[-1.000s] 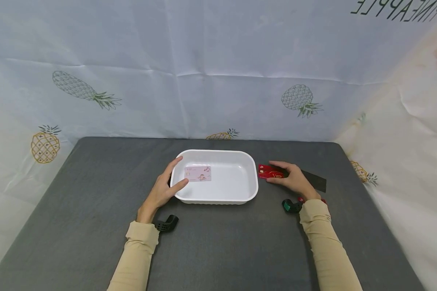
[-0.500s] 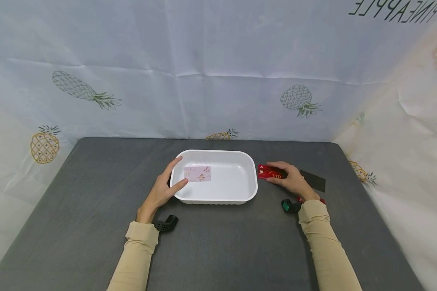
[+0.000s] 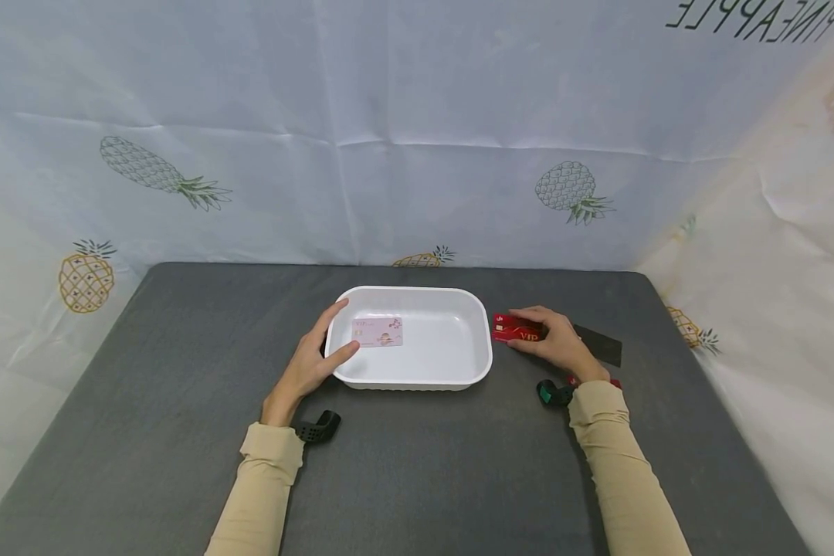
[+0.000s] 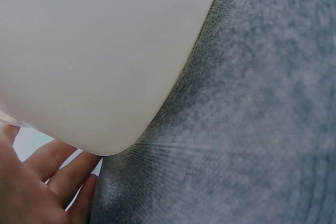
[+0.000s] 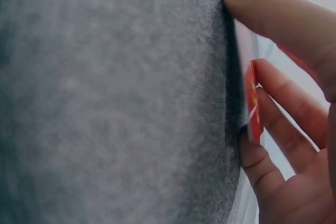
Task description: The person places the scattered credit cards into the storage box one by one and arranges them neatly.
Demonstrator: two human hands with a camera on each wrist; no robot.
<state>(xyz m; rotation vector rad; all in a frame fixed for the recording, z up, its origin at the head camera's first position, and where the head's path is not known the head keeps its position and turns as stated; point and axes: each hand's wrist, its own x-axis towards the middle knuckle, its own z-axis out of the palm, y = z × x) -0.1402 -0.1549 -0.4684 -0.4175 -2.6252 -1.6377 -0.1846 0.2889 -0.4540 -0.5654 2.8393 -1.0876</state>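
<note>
In the head view, my left hand (image 3: 306, 364) holds the left end of a white plastic tray (image 3: 431, 376), its thumb over the rim. The left wrist view shows some of its fingers (image 4: 63, 177) against the outside of the tray wall. A pink VIP card (image 3: 378, 332) lies flat inside the tray, on the left. To the right of the tray, my right hand (image 3: 558, 344) pinches a red VIP card (image 3: 517, 328) by its edges, low at the table. The right wrist view shows the red card (image 5: 253, 103) edge-on among the fingers; the hand hides part of it.
A dark flat card-like piece (image 3: 601, 346) lies on the grey tabletop (image 3: 424, 471), partly under my right hand. Small red bits (image 3: 615, 383) show beside the right wrist; what they belong to is hidden. A pineapple-print white sheet (image 3: 361, 193) hangs behind the table.
My right hand has shifted very slightly left over the red card. The left hand, tray and pink card stay where they were.
</note>
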